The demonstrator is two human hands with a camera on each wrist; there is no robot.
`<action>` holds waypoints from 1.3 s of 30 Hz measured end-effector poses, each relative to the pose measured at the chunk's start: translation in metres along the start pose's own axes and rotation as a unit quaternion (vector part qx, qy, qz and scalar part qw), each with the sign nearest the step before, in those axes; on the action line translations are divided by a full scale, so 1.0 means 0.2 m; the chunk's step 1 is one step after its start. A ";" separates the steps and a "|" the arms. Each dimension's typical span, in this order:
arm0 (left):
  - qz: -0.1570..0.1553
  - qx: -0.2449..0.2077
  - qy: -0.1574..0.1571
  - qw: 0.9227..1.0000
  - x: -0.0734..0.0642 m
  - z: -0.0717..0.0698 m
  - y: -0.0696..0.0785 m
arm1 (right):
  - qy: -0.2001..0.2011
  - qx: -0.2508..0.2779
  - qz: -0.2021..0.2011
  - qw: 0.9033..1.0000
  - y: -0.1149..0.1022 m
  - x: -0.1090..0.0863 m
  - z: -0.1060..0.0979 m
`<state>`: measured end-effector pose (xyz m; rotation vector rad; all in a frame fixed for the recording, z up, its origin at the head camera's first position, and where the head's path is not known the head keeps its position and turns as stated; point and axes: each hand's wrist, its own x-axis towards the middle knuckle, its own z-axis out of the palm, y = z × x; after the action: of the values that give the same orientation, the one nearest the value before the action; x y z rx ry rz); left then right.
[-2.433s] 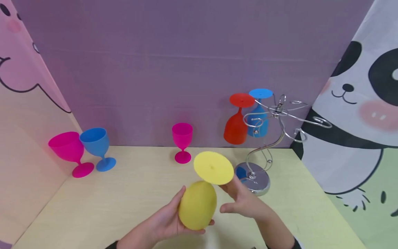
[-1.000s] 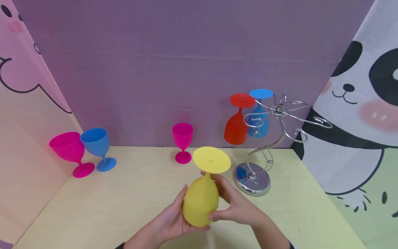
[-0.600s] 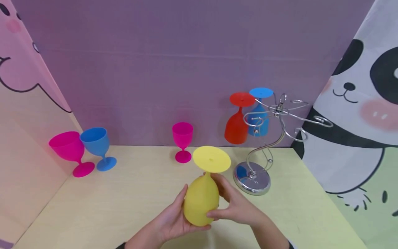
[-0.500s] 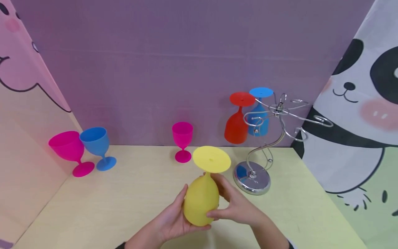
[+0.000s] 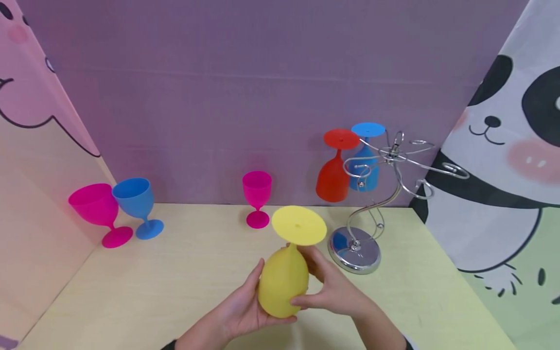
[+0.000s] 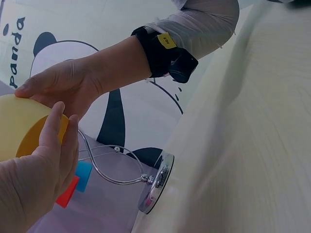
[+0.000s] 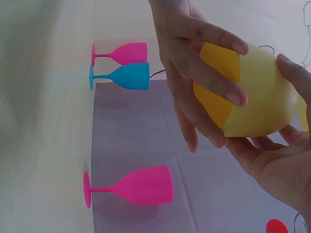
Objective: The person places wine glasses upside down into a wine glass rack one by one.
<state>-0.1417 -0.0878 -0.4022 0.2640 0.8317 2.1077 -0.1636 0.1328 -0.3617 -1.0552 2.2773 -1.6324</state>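
Upside down above the table, a yellow plastic goblet [image 5: 283,284] is held between both hands, its round foot uppermost and leaning a little. My left hand [image 5: 242,306] grips the bowl from the left and below; in the right wrist view its fingers [image 7: 204,73] lie across the goblet's rim. From the right, my right hand [image 5: 334,287] holds the bowl with the thumb in front and the other fingers behind, near the stem. The orange-looking inside of the bowl [image 7: 214,87] shows in the right wrist view.
A chrome goblet rack [image 5: 354,250] stands at the right, with a red goblet [image 5: 333,180] and a blue goblet [image 5: 365,167] hanging upside down on it. Upright at the back are a pink goblet [image 5: 257,189], another pink goblet [image 5: 98,206] and a blue goblet [image 5: 136,201].
Earlier, the right hand was behind the foot with its thumb off the bowl; it has come down to hold the bowl. The goblet has tilted, showing its stem, and over the last half second barely moves.
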 end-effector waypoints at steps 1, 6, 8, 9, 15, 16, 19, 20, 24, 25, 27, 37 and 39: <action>0.000 0.000 -0.001 1.000 0.00 0.00 0.00 | 0.001 0.000 0.000 1.000 0.00 0.00 0.00; 0.000 0.004 0.000 1.000 0.00 -0.01 0.00 | 0.002 0.002 -0.005 1.000 0.00 0.00 0.00; -0.001 0.006 0.001 1.000 0.00 -0.01 -0.01 | 0.002 0.002 -0.008 1.000 0.00 -0.01 0.00; -0.001 0.007 0.002 1.000 0.00 -0.01 -0.01 | 0.002 0.001 -0.010 1.000 0.00 -0.01 0.00; 0.000 0.019 -0.001 1.000 0.00 -0.01 -0.01 | 0.002 -0.003 -0.024 1.000 0.01 -0.01 0.00; 0.002 0.024 0.001 1.000 0.00 -0.02 -0.01 | 0.002 -0.002 -0.024 1.000 0.01 -0.01 0.00; 0.008 0.041 0.009 0.999 0.00 -0.01 -0.01 | 0.002 -0.001 -0.022 1.000 0.01 -0.01 0.00; 0.011 0.046 0.011 0.999 0.00 -0.01 -0.01 | 0.002 -0.001 -0.021 1.000 0.01 -0.01 0.00; 0.029 0.072 0.011 0.997 0.01 -0.02 0.01 | 0.007 -0.002 -0.030 1.000 0.01 -0.01 -0.01; 0.034 0.079 0.013 0.996 0.01 -0.02 0.01 | 0.010 -0.003 -0.032 0.999 0.01 -0.01 -0.02; 0.044 0.092 0.021 0.995 0.00 -0.02 0.03 | 0.015 -0.005 -0.036 0.999 0.01 -0.01 -0.03; 0.107 0.130 0.054 0.984 -0.10 -0.08 0.20 | 0.062 -0.028 -0.054 0.996 -0.01 0.00 -0.12; 0.123 0.143 0.059 0.980 -0.12 -0.09 0.24 | 0.073 -0.038 -0.059 0.995 0.00 0.00 -0.14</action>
<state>-0.1642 -0.1360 -0.3826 0.4154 1.2286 2.2451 -0.1774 0.1553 -0.3505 -1.1448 2.4285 -1.7339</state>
